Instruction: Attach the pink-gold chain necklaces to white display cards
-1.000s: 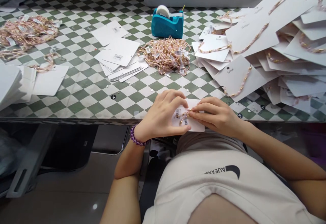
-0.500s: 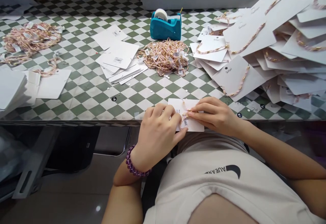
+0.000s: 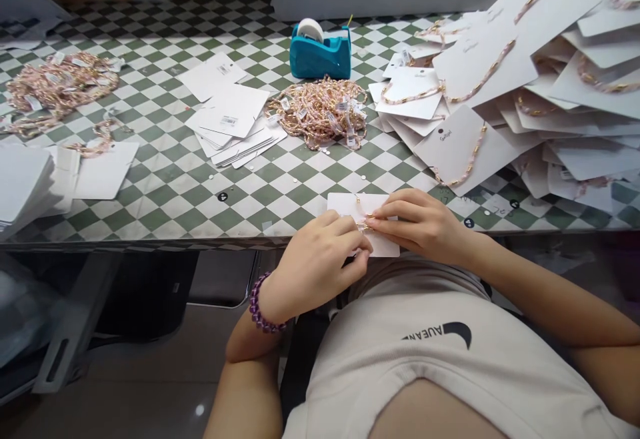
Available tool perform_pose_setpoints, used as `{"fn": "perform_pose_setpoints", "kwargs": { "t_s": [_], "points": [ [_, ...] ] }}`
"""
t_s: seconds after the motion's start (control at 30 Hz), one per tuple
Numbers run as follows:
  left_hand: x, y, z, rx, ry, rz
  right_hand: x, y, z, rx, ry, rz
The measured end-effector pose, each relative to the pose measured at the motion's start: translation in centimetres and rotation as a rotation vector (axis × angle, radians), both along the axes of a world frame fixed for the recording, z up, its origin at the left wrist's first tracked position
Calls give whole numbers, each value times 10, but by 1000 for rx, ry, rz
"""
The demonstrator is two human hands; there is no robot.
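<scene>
A white card (image 3: 387,247) lies at the table's front edge, with a pink and gold beaded strand (image 3: 359,206) on it. My right hand (image 3: 420,222) rests over the card's right part, its fingertips pressed on the gold end of the strand. From the left, my left hand (image 3: 323,256) covers the card's lower left part, thumb and forefinger closed together near the strand. The small tag there is hidden by these fingers. A purple bead bracelet (image 3: 260,306) circles my left wrist.
Behind the card are a heap of beaded strands (image 3: 320,116), a teal tape dispenser (image 3: 320,56) and a stack of white cards (image 3: 235,109). Carded strands (image 3: 453,149) pile up at right. Another strand heap (image 3: 60,82) and more cards (image 3: 105,169) are at left.
My left hand has turned and its fingers have curled in lower over the card, covering the tag that showed before. My right hand has stayed nearly still. The view has shifted slightly.
</scene>
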State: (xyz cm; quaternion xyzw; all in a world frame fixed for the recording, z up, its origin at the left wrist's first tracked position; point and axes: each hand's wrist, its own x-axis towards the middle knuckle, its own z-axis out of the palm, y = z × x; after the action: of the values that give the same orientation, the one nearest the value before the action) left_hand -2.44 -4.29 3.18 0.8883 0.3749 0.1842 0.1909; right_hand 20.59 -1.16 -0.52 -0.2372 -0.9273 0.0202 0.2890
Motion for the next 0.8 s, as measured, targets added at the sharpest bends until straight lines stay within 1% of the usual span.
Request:
{"fn": "perform_pose_setpoints", "kwargs": {
  "t_s": [0.07,0.17,0.27,0.33,0.43,0.53,0.6,0.7,0.8],
  "points": [
    [-3,3,0,-43,-25,-17,0,0,0,-1,1,1],
    [-7,6,-2,-66,-56,23,0,0,0,3,8,18],
    [-10,8,-5,25,-5,117,-1,1,2,11,10,25],
    [-11,9,-6,102,30,135,-1,1,2,16,8,19],
    [-12,10,-6,154,31,78,-1,1,2,13,5,22],
    [-12,11,-6,125,21,-24,0,1,1,4,-2,25],
    [-12,12,-8,112,30,-65,1,1,1,-3,-8,16],
    [-14,14,-11,128,54,-84,1,1,0,-10,-10,5],
    [-16,14,-10,122,72,-51,1,1,1,-2,-9,15]
  ]
}}
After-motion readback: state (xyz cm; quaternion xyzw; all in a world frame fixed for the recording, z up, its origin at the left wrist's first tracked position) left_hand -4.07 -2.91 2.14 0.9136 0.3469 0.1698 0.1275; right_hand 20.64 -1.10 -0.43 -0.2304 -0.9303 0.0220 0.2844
